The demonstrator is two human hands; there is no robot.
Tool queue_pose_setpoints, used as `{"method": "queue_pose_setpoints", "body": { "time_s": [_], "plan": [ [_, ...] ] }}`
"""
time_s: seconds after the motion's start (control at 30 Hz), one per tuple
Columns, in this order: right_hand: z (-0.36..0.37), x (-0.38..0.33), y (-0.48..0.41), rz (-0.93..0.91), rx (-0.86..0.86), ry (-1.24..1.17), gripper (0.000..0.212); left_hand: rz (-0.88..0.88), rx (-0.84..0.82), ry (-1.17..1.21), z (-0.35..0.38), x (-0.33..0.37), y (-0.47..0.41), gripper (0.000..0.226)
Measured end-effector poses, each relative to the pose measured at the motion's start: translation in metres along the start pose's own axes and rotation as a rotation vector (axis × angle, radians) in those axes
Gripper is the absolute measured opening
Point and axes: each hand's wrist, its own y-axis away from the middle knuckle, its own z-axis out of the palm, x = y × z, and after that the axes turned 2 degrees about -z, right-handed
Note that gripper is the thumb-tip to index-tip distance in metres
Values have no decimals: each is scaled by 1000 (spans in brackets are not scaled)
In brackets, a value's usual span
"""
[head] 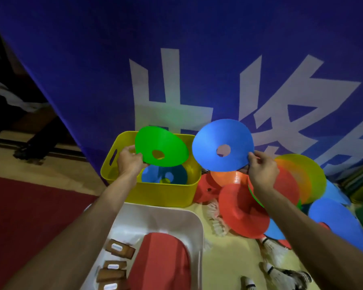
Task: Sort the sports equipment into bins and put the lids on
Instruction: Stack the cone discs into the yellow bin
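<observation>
Left hand (130, 162) pinches green disc (160, 146) above yellow bin (155, 190), right hand (262, 171) grips blue disc (222, 144) just right of it

Two bins (166, 193) (166, 216), two hands (130, 162) (262, 172), one green disc (166, 143) and one blue disc (214, 135) held.

The white bin (197, 227) and the red paddle (159, 260) in it run off the near edge. The green disc (161, 146) covers the far part of a lower blue disc (176, 174) in the yellow bin (155, 193). The right forearm (302, 222) hides part of the disc pile (243, 206). A blurred shuttlecock (248, 284) is cut by the near edge.
</observation>
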Motion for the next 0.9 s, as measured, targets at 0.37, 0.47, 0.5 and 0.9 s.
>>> {"method": "queue_pose_setpoints", "body": {
  "time_s": [0.37, 0.47, 0.5, 0.9],
  "plan": [
    [30, -3, 7, 153, -62, -408, 19, -165, -207, -344, 6, -38, -57, 47],
    [37, -6, 12, 170, -107, -433, 18, -117, -351, -491, 7, -51, -59, 54],
    [40, -6, 13, 180, -126, -435, 19, -76, -375, -573, 7, -56, -61, 62],
    [97, -21, 37, 169, -305, -314, 25, 79, -297, -354, -37, -25, -33, 34]
  ]
}}
